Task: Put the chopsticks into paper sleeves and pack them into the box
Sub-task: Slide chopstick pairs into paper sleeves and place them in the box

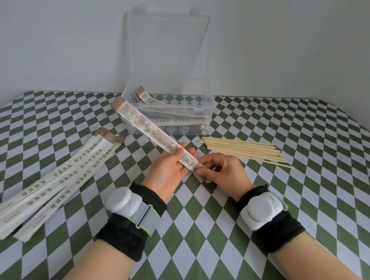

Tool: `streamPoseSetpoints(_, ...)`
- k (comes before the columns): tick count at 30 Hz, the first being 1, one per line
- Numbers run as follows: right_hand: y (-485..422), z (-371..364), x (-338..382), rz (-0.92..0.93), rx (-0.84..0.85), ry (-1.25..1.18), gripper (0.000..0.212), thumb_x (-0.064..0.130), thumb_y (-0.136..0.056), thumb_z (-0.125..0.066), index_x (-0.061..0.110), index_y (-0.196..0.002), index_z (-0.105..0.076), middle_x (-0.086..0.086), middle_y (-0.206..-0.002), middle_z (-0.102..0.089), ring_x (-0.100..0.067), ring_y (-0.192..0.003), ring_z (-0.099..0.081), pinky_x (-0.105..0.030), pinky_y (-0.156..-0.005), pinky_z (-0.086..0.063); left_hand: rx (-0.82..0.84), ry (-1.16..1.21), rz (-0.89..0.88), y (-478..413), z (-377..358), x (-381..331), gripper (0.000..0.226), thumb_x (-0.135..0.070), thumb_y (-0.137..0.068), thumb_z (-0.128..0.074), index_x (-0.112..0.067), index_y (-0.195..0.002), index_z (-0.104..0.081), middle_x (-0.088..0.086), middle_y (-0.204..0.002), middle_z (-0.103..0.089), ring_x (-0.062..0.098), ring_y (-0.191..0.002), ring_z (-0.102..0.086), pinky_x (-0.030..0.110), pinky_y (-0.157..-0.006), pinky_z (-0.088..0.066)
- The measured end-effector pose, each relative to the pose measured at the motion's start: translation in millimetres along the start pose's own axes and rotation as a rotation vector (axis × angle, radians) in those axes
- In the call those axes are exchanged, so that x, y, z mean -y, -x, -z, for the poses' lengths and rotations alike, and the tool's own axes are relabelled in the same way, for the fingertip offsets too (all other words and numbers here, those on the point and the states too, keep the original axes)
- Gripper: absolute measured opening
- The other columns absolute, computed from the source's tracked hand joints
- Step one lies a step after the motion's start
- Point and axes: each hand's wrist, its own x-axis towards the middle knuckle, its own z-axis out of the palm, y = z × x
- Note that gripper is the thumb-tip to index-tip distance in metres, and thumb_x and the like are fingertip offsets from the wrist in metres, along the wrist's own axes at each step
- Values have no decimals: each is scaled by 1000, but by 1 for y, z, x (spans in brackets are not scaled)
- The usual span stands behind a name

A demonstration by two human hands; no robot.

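Note:
My left hand grips a long printed paper sleeve near its lower end, and the sleeve slants up and left toward the box. The fingertips of my right hand pinch the sleeve's brown-patterned bottom end. Whether chopsticks are inside it I cannot tell. A clear plastic box with its lid raised stands behind, holding a few filled sleeves. Loose bamboo chopsticks lie in a bundle to the right of my hands. A pile of empty paper sleeves lies at the left.
A green and white checked cloth covers the table. A plain grey wall rises right behind the box. Both wrists carry white devices on black bands.

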Motion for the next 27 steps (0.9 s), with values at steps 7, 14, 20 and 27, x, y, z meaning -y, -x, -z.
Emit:
streamPoseSetpoints(7, -1, 0, -2, 36, 21, -11, 16, 19, -85, -63, 23, -101, -67, 3, -80, -72, -5, -70, -65, -14, -66, -49, -31, -62, 9, -3, -6, 3, 16, -4, -97, -40, -5, -106, -53, 12, -97, -56, 18, -94, -60, 31, -82, -50)
streamPoseSetpoints(14, -5, 6, -8, 80, -265, 343, 18, 19, -90, -55, 17, -104, -65, 4, -100, -62, -8, -87, -55, -22, -76, -46, -114, 114, -49, -8, 4, -7, 18, -17, -101, -35, -7, -95, -49, 9, -92, -52, 23, -95, -58, 37, -83, -49)
streamPoseSetpoints(20, -8, 47, -22, -117, -226, 844, 24, 13, -93, -45, 11, -110, -62, -5, -107, -57, -23, -99, -50, -35, -86, -45, -280, 275, -101, -13, 10, -10, 19, -17, -101, -37, -8, -88, -48, 8, -88, -51, 21, -87, -59, 34, -79, -49)
streamPoseSetpoints(27, -17, 58, -6, -177, -51, 1066, 19, 18, -92, -46, 20, -104, -61, -1, -105, -61, -20, -95, -52, -31, -91, -35, -308, 289, -83, -13, 11, -11, 18, -18, -101, -38, -9, -90, -49, 7, -88, -52, 21, -85, -59, 34, -76, -49)
